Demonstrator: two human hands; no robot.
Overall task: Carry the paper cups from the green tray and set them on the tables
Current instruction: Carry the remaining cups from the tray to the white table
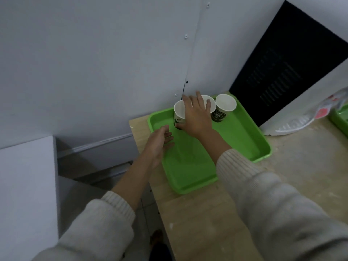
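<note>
A green tray [243, 140] lies on a pale wooden table [301, 176], next to the wall. Three white paper cups with dark printed bases stand upright at the tray's far end: a left cup [179, 110], a middle cup [212, 106] and a right cup [225, 105]. My right hand [195, 117] reaches over the middle cup and hides most of it. Its fingers are spread across the rim, and its thumb is down by the left cup's base. My left hand [160, 142] hovers over the tray's left edge, fingers relaxed and holding nothing.
A grey wall rises right behind the cups. A white unit with a dark vented panel [282, 68] stands at the right, with a plastic-wrapped packet [301, 121] leaning at its foot. A second green tray [341, 121] shows at the right edge. A white block [26, 185] stands at lower left.
</note>
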